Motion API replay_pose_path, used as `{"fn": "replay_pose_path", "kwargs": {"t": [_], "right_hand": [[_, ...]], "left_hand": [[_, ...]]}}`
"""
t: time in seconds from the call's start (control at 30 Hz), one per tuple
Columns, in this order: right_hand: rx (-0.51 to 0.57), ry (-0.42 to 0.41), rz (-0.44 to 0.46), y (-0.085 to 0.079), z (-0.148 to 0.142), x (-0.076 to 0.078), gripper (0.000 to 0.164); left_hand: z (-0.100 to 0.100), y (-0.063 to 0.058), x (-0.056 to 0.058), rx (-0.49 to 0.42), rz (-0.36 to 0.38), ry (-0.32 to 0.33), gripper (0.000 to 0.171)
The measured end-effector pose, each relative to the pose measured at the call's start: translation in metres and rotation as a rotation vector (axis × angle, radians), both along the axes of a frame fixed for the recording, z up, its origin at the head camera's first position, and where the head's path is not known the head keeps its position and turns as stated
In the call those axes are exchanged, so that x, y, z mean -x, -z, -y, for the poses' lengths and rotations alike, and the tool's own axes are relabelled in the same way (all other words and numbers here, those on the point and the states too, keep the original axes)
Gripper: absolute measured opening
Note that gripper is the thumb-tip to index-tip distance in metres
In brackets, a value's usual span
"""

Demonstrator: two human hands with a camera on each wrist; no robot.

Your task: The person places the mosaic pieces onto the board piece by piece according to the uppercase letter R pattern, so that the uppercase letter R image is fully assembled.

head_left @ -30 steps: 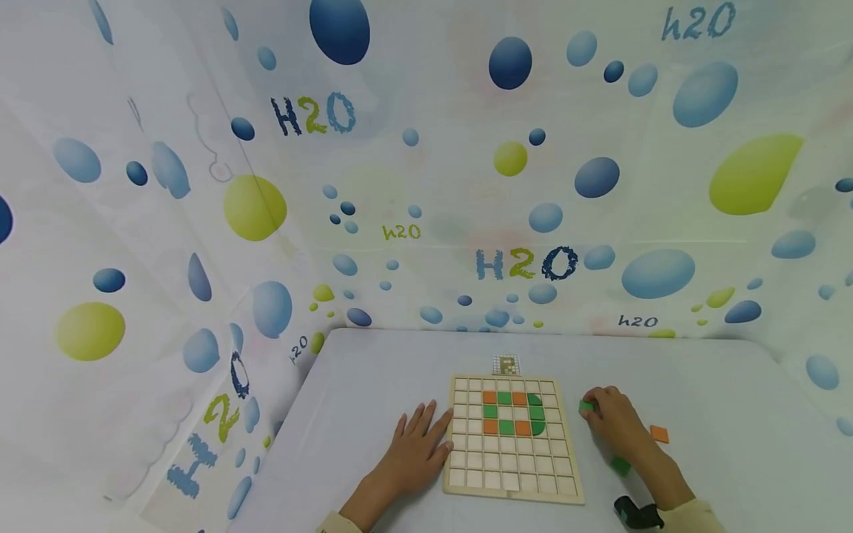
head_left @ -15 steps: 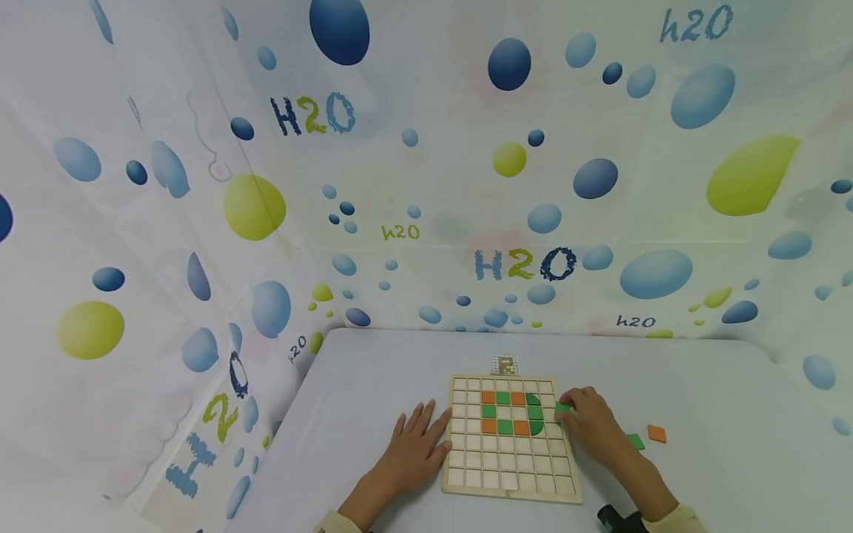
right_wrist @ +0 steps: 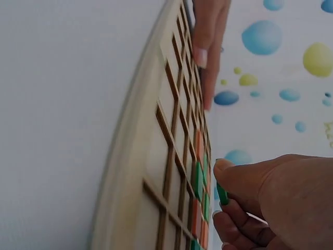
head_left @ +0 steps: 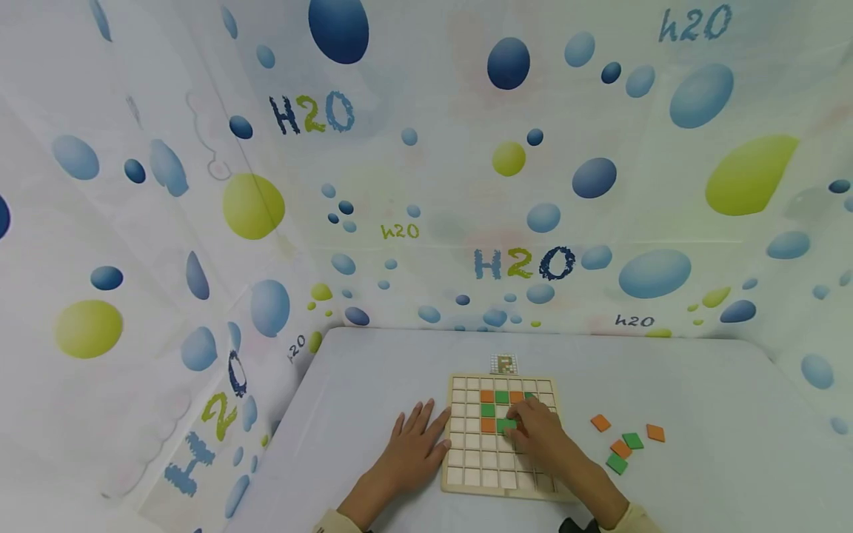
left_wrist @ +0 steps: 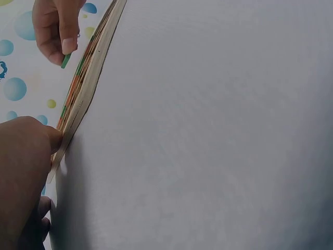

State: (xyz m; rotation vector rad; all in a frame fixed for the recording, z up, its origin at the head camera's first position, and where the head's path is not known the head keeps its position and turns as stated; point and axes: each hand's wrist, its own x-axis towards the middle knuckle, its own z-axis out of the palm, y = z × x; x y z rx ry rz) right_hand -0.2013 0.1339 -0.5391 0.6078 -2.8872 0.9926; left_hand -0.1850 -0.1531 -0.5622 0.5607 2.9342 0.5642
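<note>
- We see a green tile (right_wrist: 222, 194) above the board (head_left: 472, 476), lower centre, pinched in the right hand (head_left: 543, 440), perhaps for fine control.
- The left hand (head_left: 415, 451), fingers extended, touches the board's left edge, seemingly steadying it.
- Loose tiles (head_left: 621, 448) lie lower right, presumably for easy reach.

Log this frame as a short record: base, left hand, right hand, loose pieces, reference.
Base: pale wooden grid board with flat green and orange tiles inset
Left hand: fingers spread, touching the board's left edge
Right hand: pinching a thin green tile over the board
Loose pieces: three square orange tiles, two square green tiles, right of the board
Reference: small printed grid card beyond the board's far edge
</note>
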Motion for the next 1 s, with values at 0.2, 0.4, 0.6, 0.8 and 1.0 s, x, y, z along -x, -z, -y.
{"fn": "replay_pose_path", "kwargs": {"t": [0.2, 0.4, 0.6, 0.8, 1.0], "right_hand": [[-0.009, -0.042, -0.016, 0.008, 0.022, -0.003, 0.020], [-0.059, -0.067, -0.094, 0.011, 0.033, -0.005, 0.017], [-0.099, -0.079, -0.133, 0.011, 0.038, -0.009, 0.015], [-0.095, -0.093, -0.131, 0.008, 0.037, -0.012, 0.016], [-0.108, -0.076, -0.160, 0.009, 0.038, -0.012, 0.014]], "left_hand": [[0.000, -0.002, 0.000, -0.002, -0.006, 0.000, 0.059], [0.000, -0.004, -0.001, -0.010, -0.011, 0.006, 0.058], [0.001, -0.003, -0.001, -0.015, -0.011, 0.006, 0.059], [0.001, 0.001, 0.000, -0.008, -0.015, 0.007, 0.059], [0.002, 0.002, 0.001, -0.005, -0.019, 0.010, 0.060]]}}
